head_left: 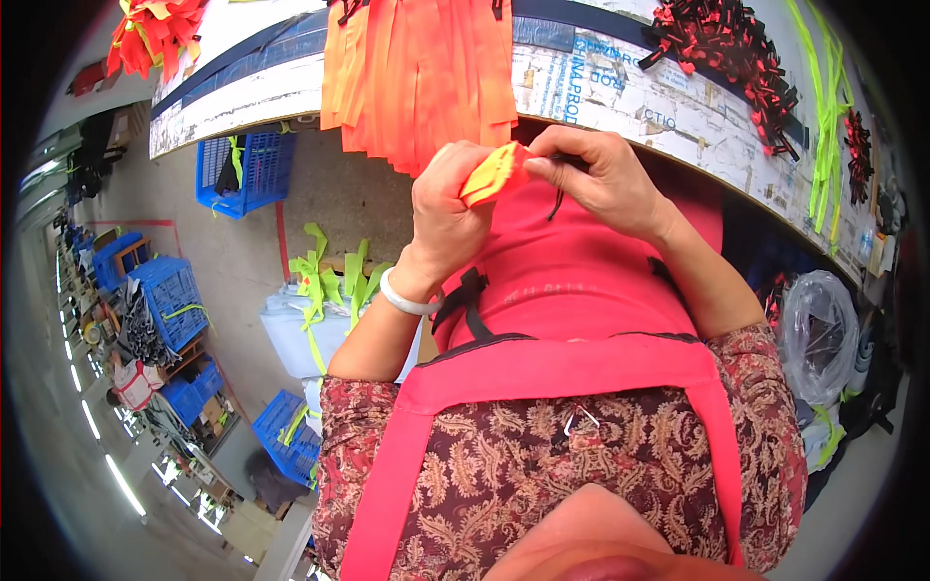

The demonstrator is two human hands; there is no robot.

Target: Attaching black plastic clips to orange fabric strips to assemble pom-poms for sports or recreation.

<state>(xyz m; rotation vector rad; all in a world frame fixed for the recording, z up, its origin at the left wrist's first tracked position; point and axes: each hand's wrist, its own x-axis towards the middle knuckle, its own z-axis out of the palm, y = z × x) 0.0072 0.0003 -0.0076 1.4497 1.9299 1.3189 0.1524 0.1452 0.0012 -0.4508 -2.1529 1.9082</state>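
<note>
My left hand [449, 198], with a white bangle at its wrist, is closed around a folded bright orange fabric strip [492, 175]. The strip's frayed yellow-orange end sticks out between my fingers. Close beside it, my right hand [608, 181] pinches a thin black cord [556, 204] at the strip's other end. Part of the cord dangles below my fingertips, and its join with the strip is hidden by them. Just beyond both hands, a thick row of orange fabric strips [417, 82] hangs over the table edge.
The table [262, 92] has a white printed covering. On it lie a heap of black-and-red pieces [722, 58] and neon yellow strips [823, 126]. Blue crates [254, 179] and a pale sack [295, 334] topped with yellow strips stand at left. A clear plastic bag [820, 334] is at right.
</note>
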